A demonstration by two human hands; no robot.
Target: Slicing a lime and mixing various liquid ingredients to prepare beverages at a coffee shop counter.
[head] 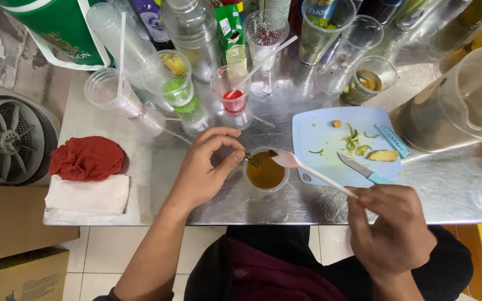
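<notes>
Fingers of the left hand (205, 167) are pinching a small dark piece just left of the amber-filled clear plastic cup (266, 174) at frame centre; right hand (391, 231) is gripping a long white spatula (313, 171), angling its pink blade up-left over the cup's rim.

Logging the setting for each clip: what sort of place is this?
Probably a small drink stall or juice counter: a steel counter crowded with clear plastic cups and bottles, and a blue cutting board with fruit scraps beside a cup of amber liquid.
</notes>
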